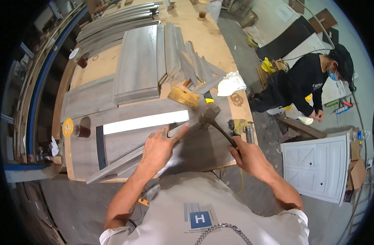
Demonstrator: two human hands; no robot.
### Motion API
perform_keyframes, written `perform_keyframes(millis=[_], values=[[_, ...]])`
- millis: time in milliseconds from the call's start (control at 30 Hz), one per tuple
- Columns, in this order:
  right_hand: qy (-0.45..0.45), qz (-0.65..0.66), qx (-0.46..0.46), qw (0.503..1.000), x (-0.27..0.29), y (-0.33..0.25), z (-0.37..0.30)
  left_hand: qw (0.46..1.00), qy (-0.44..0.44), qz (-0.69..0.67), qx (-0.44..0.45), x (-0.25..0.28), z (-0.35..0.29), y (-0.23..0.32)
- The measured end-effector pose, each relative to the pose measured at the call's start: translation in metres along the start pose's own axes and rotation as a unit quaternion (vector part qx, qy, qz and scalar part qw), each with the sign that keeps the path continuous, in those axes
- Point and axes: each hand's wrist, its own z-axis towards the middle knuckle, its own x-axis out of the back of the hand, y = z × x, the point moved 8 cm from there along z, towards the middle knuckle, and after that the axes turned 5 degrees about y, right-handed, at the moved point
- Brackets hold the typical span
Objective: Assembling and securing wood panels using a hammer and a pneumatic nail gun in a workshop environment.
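Plywood workbench (183,20) bears grey boards (138,61). Left hand (157,149) rests splayed on grey strip (121,162); right hand (251,156), apart, grips hammer (213,119). Glancing blow could bruise the nearby left hand.

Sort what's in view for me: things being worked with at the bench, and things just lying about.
Likely in use:
- hammer, gripped in the right hand
- grey wooden strip, under the left hand

Seemingly just lying about:
- yellow-topped drink cup
- crumpled white paper or cloth
- white cabinet on the floor
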Motion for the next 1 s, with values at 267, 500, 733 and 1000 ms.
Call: perform_keyframes(millis=[267,500,733,1000], values=[[0.019,0.038,-0.023,0.999,0.001,0.007,-0.003,0.998,-0.055,0.012,0.013,0.002,0.006,0.011],[0.199,0.106,-0.09,0.97,-0.005,0.041,0.005,0.999,-0.014,0.017,-0.026,-0.011,0.017,0.022],[0.223,0.036,-0.231,0.946,-0.1,0.118,0.036,0.999,-0.047,0.006,-0.006,-0.031,0.06,0.047],[0.242,-0.103,-0.295,0.919,-0.159,0.167,0.018,0.999,0.037,-0.019,0.016,-0.036,0.022,0.037]])
